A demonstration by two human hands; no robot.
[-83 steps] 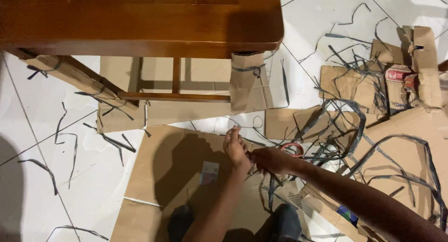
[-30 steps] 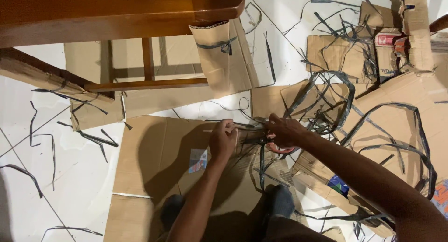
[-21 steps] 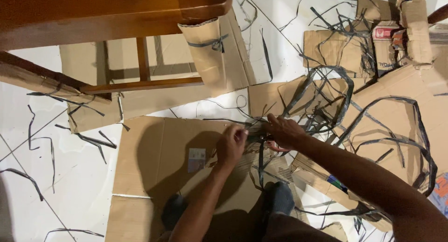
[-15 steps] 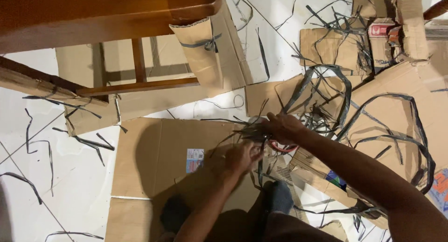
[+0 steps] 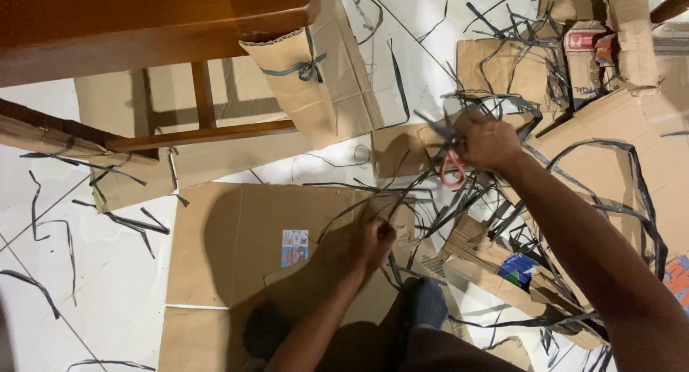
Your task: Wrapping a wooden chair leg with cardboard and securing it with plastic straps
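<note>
My left hand (image 5: 373, 241) is closed low over a flat cardboard sheet (image 5: 237, 250), pinching the near ends of several dark plastic straps (image 5: 413, 189). My right hand (image 5: 488, 141) is raised to the upper right, gripping the far ends of the same straps together with red-handled scissors (image 5: 452, 172) whose loops hang under the fingers. The straps stretch between the two hands. My feet in dark socks (image 5: 423, 307) rest on the cardboard below.
A wooden table (image 5: 143, 20) fills the upper left, one leg wrapped in cardboard tied with a strap (image 5: 301, 71). Flattened boxes and tangled straps (image 5: 610, 171) cover the white tiled floor (image 5: 93, 271) on the right. A small coloured carton (image 5: 517, 268) lies near my right arm.
My right hand has lifted up and to the right with the scissors and strap ends, pulling the straps taut. My left hand slid down toward me. The view shifted right.
</note>
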